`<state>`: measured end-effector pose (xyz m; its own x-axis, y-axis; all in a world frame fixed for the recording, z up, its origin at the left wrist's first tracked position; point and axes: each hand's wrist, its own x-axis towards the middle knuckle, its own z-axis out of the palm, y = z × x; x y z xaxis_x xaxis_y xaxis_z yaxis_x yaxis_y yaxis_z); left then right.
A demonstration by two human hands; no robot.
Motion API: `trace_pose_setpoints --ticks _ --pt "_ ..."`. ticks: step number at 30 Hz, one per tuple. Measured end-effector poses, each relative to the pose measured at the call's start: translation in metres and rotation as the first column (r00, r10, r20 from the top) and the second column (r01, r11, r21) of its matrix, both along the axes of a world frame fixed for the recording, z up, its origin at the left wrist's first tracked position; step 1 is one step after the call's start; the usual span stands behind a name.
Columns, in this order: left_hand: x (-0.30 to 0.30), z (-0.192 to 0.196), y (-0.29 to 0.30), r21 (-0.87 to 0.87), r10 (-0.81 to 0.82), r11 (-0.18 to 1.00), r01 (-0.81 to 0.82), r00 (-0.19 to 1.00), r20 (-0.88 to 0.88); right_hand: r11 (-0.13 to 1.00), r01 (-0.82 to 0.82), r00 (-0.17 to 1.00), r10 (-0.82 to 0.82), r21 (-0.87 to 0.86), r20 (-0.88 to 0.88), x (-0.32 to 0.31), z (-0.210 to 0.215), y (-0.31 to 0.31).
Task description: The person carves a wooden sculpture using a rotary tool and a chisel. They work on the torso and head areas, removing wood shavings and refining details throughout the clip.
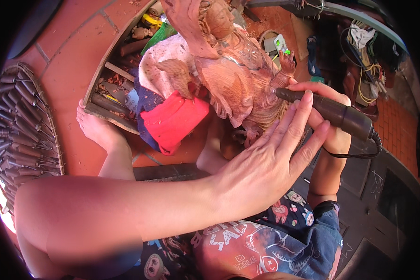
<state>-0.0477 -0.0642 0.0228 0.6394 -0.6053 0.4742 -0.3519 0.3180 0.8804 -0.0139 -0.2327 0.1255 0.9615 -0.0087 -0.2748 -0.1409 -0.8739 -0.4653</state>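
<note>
My right hand (pixel 337 141) is wrapped round a dark, pen-like rotary carving tool (pixel 350 119) with a coiled cord at its back end. The tool's ribbed front end points left at a reddish carved wooden figure (pixel 238 79), near the figure's raised hand; its tip is too small to make out. My left hand (pixel 266 149) reaches across with its fingers stretched out, the fingertips lying against the tool. The carving leans over a bundle of cloth, with a red cloth (pixel 175 119) and a pale speckled cloth (pixel 161 56) showing.
A wooden tray (pixel 108 53) holds tools, scraps and a yellow item. To the left, a round basket (pixel 57 130) is packed with dark-handled tools. My bare foot (pixel 95 123) stands by the tray. A small device (pixel 276 43) sits behind the carving; cables (pixel 371 77) hang at right.
</note>
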Motion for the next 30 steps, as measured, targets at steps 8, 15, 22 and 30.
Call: trace_pose_setpoints --ticks 8,15,22,30 --pt "0.001 -0.005 -0.001 -0.045 0.011 0.999 -0.012 1.000 -0.018 0.999 -0.038 0.999 0.038 -0.035 -0.017 0.005 0.001 0.003" --pt "0.000 -0.005 0.000 -0.040 -0.010 0.999 0.010 1.000 -0.015 1.000 -0.027 0.999 0.027 -0.009 -0.031 0.003 0.002 0.001" --pt "0.001 -0.007 -0.003 -0.061 -0.009 0.998 0.007 1.000 -0.022 0.998 -0.057 0.998 0.057 -0.014 -0.007 0.003 0.001 -0.004" --pt "-0.002 -0.004 -0.003 0.015 -0.043 0.999 0.042 0.999 0.023 0.987 -0.061 0.998 0.058 0.147 0.024 -0.007 -0.006 -0.023"
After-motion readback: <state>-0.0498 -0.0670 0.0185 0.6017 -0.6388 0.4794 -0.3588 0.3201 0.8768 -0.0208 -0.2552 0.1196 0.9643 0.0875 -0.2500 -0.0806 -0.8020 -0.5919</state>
